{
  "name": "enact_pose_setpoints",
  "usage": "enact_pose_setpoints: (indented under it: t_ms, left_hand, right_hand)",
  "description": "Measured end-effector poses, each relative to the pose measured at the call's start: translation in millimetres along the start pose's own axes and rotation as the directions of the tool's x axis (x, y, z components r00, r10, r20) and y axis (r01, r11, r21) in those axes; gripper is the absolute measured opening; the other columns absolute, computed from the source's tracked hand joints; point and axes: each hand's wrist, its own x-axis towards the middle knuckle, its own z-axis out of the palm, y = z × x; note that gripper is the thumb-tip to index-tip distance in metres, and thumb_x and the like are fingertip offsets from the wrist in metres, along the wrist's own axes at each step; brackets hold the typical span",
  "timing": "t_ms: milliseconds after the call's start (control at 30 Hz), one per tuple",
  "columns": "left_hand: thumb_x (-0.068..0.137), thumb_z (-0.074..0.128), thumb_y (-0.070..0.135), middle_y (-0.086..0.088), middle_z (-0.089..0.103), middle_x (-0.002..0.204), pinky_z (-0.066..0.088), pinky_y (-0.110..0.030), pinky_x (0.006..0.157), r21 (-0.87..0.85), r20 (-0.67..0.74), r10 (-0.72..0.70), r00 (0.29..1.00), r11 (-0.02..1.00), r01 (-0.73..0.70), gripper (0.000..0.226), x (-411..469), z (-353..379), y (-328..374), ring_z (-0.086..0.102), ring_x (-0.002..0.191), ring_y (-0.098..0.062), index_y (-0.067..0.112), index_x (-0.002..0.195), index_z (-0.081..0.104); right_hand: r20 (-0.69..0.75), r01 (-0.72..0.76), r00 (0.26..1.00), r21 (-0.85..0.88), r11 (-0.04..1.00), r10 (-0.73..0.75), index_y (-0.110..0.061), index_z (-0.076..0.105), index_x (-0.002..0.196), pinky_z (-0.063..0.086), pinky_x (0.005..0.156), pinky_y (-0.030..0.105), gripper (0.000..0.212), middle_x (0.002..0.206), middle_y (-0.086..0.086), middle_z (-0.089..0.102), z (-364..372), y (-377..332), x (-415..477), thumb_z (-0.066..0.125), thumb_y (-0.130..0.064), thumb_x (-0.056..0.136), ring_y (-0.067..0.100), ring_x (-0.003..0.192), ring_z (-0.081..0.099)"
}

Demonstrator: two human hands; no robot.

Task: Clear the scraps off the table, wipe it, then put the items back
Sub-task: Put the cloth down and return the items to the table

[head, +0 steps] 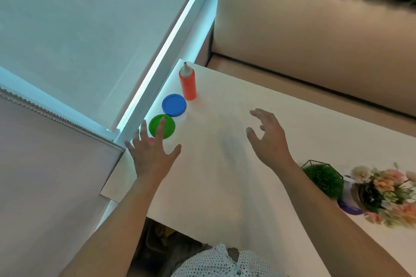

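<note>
A white table (pixel 225 175) fills the middle of the view. Along its left edge stand an orange squeeze bottle (pixel 188 83), a blue-lidded jar (pixel 174 105) and a green-lidded jar (pixel 165 124). My left hand (pixel 149 153) is spread flat over the table's left edge, one finger reaching across the green lid; something pink (pixel 151 140) peeks out beneath it. My right hand (pixel 267 135) hovers over the middle of the table with relaxed, slightly curled fingers and holds nothing.
A green ball plant in a wire frame (pixel 324 179) and a pot of pink flowers (pixel 387 193) stand at the table's right. A beige bench (pixel 315 36) runs behind the table. A lit window sill (pixel 157 63) borders the left edge.
</note>
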Motion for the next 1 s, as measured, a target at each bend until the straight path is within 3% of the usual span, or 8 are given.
enact_pose_setpoints:
  t_ms: [100,167,267,333,467,600,800,1000]
  left_hand:
    - [0.086,0.067,0.062,-0.019,0.022,0.163,0.016,-0.060,0.125,-0.146,-0.200,0.126,0.972,0.977,-0.157,0.089,-23,-6,52,0.024,0.150,-0.040,0.039,0.160,0.022]
    - [0.086,0.072,0.053,-0.015,0.026,0.161,0.028,-0.056,0.122,-0.306,-0.225,0.218,0.950,0.910,-0.281,0.088,-43,-6,100,0.028,0.147,-0.036,0.036,0.159,0.026]
    - [0.084,0.076,0.049,-0.001,0.026,0.160,0.039,-0.045,0.117,-0.494,-0.055,0.444,0.894,0.767,-0.411,0.093,-75,3,174,0.032,0.143,-0.024,0.037,0.160,0.023]
    - [0.082,0.079,0.051,0.006,0.021,0.163,0.038,-0.042,0.118,-0.546,0.126,0.602,0.788,0.705,-0.452,0.102,-95,10,223,0.031,0.145,-0.021,0.042,0.161,0.015]
    - [0.070,0.089,0.054,0.005,0.012,0.171,0.030,-0.044,0.123,-0.546,0.376,0.688,0.621,0.706,-0.451,0.127,-126,34,301,0.023,0.152,-0.025,0.041,0.163,0.004]
    - [0.071,0.092,0.044,0.001,0.032,0.164,0.034,-0.042,0.119,-0.566,0.426,0.615,0.664,0.754,-0.334,0.124,-143,59,333,0.038,0.145,-0.026,0.029,0.165,0.013]
    - [0.079,0.087,0.024,0.000,0.047,0.155,0.041,-0.031,0.108,-0.592,0.373,0.520,0.768,0.771,-0.235,0.104,-151,61,330,0.051,0.136,-0.022,0.031,0.162,0.025]
    - [0.074,0.091,0.035,-0.002,0.046,0.156,0.043,-0.037,0.110,-0.544,0.399,0.486,0.777,0.808,-0.226,0.116,-150,60,313,0.048,0.139,-0.025,0.031,0.164,0.018]
  right_hand:
    - [-0.089,-0.001,0.996,-0.126,0.992,-0.010,-0.020,0.058,0.138,0.039,0.114,0.035,0.042,0.142,-0.006,0.050,-55,18,-42,0.061,-0.016,0.096,0.012,0.135,0.045]
    - [-0.109,-0.043,0.994,-0.254,0.966,0.016,-0.020,0.055,0.141,0.031,0.112,0.025,0.045,0.143,-0.004,0.051,-94,32,-66,0.061,-0.018,0.096,0.015,0.135,0.041]
    - [0.024,-0.079,0.994,-0.510,0.856,0.106,-0.020,0.044,0.150,0.032,0.115,0.034,0.060,0.151,-0.001,0.044,-143,58,-94,0.065,-0.031,0.095,0.018,0.140,0.035]
    - [0.189,-0.055,0.956,-0.639,0.767,0.226,-0.018,0.033,0.156,0.033,0.118,0.041,0.074,0.159,0.005,0.033,-156,77,-104,0.066,-0.038,0.094,0.024,0.146,0.027]
    - [0.302,-0.003,0.887,-0.754,0.657,0.350,-0.008,0.026,0.154,0.049,0.102,0.043,0.084,0.152,0.015,0.034,-142,108,-109,0.073,-0.034,0.089,0.034,0.136,0.037]
    - [0.198,-0.030,0.916,-0.834,0.551,0.349,-0.002,0.029,0.151,0.051,0.095,0.047,0.079,0.143,0.020,0.042,-131,122,-107,0.072,-0.017,0.086,0.039,0.128,0.046]
    - [0.225,0.018,0.939,-0.788,0.616,0.261,0.000,0.032,0.149,0.052,0.099,0.047,0.074,0.146,0.022,0.040,-119,128,-105,0.070,-0.008,0.086,0.042,0.130,0.042]
    - [0.287,0.063,0.937,-0.699,0.712,0.199,-0.004,0.026,0.153,0.048,0.101,0.049,0.078,0.152,0.021,0.033,-123,119,-110,0.069,-0.015,0.089,0.042,0.133,0.039]
